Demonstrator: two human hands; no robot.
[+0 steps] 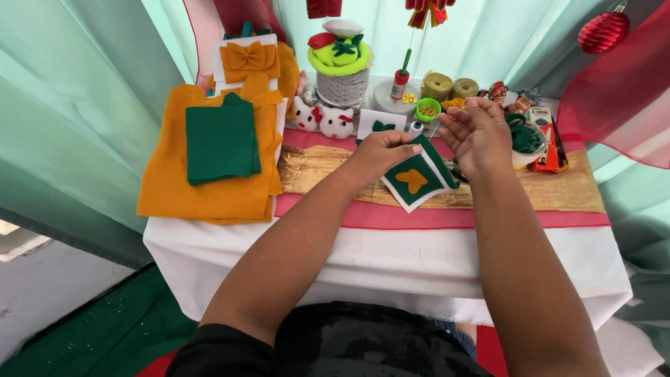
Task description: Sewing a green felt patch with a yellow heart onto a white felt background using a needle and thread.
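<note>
My left hand [380, 152] grips the top edge of a small felt piece [417, 176], white-backed with a green square and an orange butterfly shape on it. The piece hangs tilted above the gold runner [558, 190] on the table. My right hand [476, 132] hovers just right of the piece, palm turned toward it, fingers spread, holding nothing. A second green layer shows along the piece's right edge.
Orange felt sheets [174, 188] with folded green felt [221, 142] lie at left. Behind stand an orange bow card [248, 59], a lace-wrapped spool topped with felt shapes [342, 70], a glue bottle [399, 82], ribbon rolls [437, 86], a bead cup [428, 109] and plush cat figures [321, 119].
</note>
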